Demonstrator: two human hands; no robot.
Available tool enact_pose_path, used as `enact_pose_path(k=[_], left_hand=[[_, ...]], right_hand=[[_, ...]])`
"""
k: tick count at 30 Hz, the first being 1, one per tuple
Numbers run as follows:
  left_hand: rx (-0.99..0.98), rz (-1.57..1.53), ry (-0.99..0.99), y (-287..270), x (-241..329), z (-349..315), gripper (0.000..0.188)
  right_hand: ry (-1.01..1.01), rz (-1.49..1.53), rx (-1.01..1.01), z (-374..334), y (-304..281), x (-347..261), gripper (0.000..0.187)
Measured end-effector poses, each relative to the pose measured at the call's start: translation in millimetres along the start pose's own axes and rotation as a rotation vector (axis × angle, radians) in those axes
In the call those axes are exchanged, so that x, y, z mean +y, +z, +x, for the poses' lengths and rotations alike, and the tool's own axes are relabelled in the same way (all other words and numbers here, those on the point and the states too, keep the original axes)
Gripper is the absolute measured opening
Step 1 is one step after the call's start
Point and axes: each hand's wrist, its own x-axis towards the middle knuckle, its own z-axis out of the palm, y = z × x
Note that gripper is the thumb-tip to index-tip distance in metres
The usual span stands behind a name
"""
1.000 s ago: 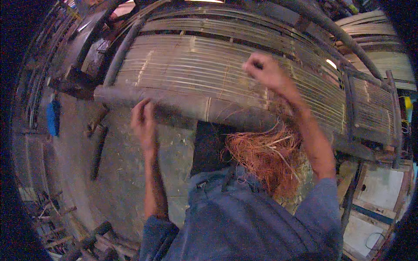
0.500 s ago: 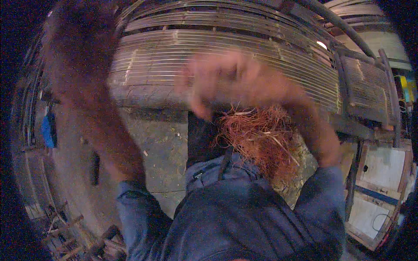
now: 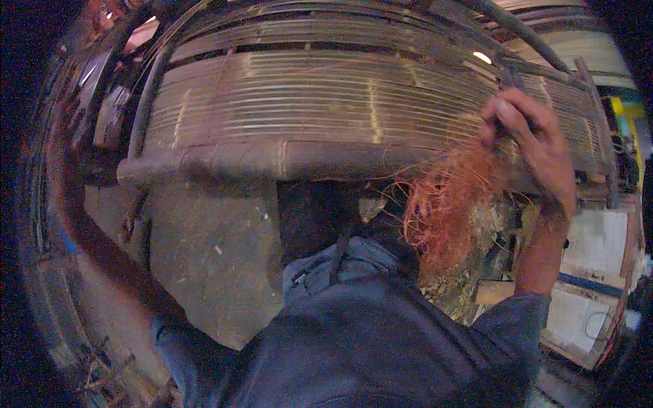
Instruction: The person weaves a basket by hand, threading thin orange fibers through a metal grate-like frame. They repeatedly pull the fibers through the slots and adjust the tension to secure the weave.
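A wide curved frame strung with many pale strands (image 3: 340, 95) fills the upper half, fronted by a thick dark wooden beam (image 3: 272, 160). My right hand (image 3: 534, 136) is at the frame's right end with its fingers curled around the top of a bunch of orange fibres (image 3: 445, 204). The bunch hangs down from the hand over the beam toward my lap. My left forearm (image 3: 88, 231) stretches up along the left rim, blurred, and its hand is lost beyond the dark upper-left edge.
A concrete floor (image 3: 204, 258) lies below the beam. White boxes (image 3: 585, 279) stand at the right, with a yellow object (image 3: 629, 109) above them. A metal pipe (image 3: 517, 27) crosses the top right. Rods and clutter line the left edge.
My right hand has moved from the middle of the strands to the right end, lifting the orange fibres. My left hand has left the beam and swung out to the far left.
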Motion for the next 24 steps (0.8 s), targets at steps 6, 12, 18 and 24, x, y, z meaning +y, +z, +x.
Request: enact_pose_path(k=[6, 12, 18, 24], left_hand=[[-0.691, 0.116, 0.51, 115, 123, -105, 0.038], [-0.709, -0.693, 0.569, 297, 146, -231, 0.048], [-0.834, -0.754, 0.379, 321, 144, -260, 0.027], [-0.673, -0.56, 0.586, 323, 65, -259, 0.023]], right_hand=[[-0.179, -0.072, 0.136, 22, 3, 6, 0.027], [-0.161, 0.106, 0.114, 29, 21, -11, 0.026], [0.055, 0.479, 0.27, 32, -27, 42, 0.029], [-0.055, 0.632, 0.85, 11, -161, 126, 0.039]])
